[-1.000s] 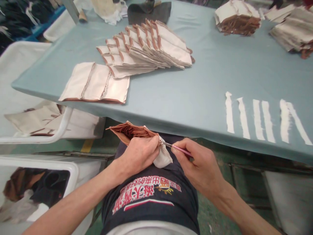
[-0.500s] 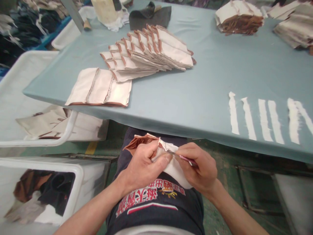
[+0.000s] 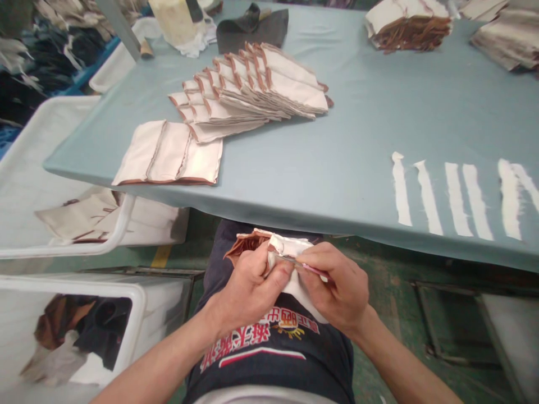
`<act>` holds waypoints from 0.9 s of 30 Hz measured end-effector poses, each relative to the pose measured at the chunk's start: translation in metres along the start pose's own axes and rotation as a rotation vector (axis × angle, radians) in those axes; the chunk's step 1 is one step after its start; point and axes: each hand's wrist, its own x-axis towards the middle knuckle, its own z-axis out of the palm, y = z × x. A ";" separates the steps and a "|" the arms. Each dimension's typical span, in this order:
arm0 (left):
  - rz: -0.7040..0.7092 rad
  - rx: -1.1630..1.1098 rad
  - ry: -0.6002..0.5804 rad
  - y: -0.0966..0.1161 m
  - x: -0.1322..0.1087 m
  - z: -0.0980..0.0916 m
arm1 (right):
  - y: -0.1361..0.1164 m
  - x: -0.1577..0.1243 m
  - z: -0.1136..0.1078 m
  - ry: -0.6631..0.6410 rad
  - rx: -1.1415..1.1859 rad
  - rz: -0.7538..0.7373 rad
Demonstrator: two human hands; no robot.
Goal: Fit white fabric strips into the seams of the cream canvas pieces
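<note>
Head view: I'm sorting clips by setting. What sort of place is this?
Probably a garment workshop: fanned cream fabric pieces with brown trim on a blue-grey table, white bins of fabric beside it, and left hand and right hand working one piece with a thin pink tool.

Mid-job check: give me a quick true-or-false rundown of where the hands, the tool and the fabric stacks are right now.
1. The left hand and the right hand both grip a fabric piece in the lap, below the table edge. True.
2. The right hand pinches a thin pink tool against that piece. True.
3. The fanned stack of brown-edged pieces sits in a bin on the floor. False: it lies on the table.
4. The white strips lie at the table's left end. False: they lie side by side at its right end.
5. A flat cream piece lies by the table's near edge, touching the fanned stack. True.
</note>
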 end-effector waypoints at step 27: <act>-0.160 -0.071 0.067 0.006 0.007 -0.003 | -0.021 0.007 -0.005 -0.016 0.028 0.238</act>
